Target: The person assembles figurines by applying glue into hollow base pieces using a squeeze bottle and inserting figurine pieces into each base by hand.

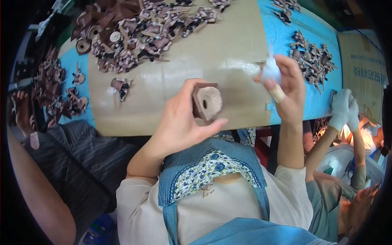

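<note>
My left hand (179,118) grips a brown angular piece (200,107) by its sides, above the front part of the table. A rounded beige face with a dark oval hole shows on it. My right hand (292,92) is raised to the right of that piece, apart from it. Between its thumb and fingers is a small pale squeeze bottle (271,71), its thin nozzle pointing up. A wrap (278,94) covers part of the right thumb. One small figurine (121,87) lies on the table to the left of my left hand.
Brown-covered table (228,45) with blue ends. A large pile of figurine parts (143,32) lies far left, beside brown pieces (110,14). More heaps (312,57) sit on the right blue part. A co-worker's gloved hands (343,110) are at right; another person sits at left.
</note>
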{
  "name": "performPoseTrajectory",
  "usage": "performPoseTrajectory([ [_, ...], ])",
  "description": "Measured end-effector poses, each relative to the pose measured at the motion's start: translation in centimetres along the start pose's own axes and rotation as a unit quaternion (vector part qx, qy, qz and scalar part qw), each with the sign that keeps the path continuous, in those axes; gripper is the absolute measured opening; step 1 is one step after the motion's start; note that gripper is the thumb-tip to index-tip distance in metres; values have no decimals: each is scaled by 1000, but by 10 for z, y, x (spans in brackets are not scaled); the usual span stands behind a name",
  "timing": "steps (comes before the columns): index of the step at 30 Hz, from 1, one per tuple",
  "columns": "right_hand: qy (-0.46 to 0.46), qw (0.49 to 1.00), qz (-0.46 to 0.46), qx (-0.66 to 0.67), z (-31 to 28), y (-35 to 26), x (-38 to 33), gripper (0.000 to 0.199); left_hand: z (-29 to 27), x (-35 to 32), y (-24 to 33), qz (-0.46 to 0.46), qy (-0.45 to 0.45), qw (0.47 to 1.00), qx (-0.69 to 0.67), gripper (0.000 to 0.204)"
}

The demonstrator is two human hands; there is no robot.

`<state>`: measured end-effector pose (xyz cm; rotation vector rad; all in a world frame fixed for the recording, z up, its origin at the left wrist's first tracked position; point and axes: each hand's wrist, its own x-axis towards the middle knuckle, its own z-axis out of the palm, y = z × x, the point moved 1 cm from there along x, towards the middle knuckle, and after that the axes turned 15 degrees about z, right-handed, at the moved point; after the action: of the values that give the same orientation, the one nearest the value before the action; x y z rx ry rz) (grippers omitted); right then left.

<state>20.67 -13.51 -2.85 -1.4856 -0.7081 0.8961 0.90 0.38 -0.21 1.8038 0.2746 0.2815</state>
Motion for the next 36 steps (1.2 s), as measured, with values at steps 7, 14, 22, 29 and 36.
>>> performPoseTrajectory([
  [7,122,984,-36,-121,23,26,84,32,-5,3,-12,165,116,966,162,75],
  [14,263,884,-123,-367,7,15,50,43,-5,-1,-30,216,217,951,50,72],
  [22,274,734,-2,-621,-27,20,-3,39,18,22,-29,343,270,899,42,66],
  [29,-6,899,-73,-431,0,20,-5,55,23,23,-34,394,317,860,65,77],
  [36,169,882,-24,-440,16,37,-9,43,13,22,-39,434,367,815,110,71],
])
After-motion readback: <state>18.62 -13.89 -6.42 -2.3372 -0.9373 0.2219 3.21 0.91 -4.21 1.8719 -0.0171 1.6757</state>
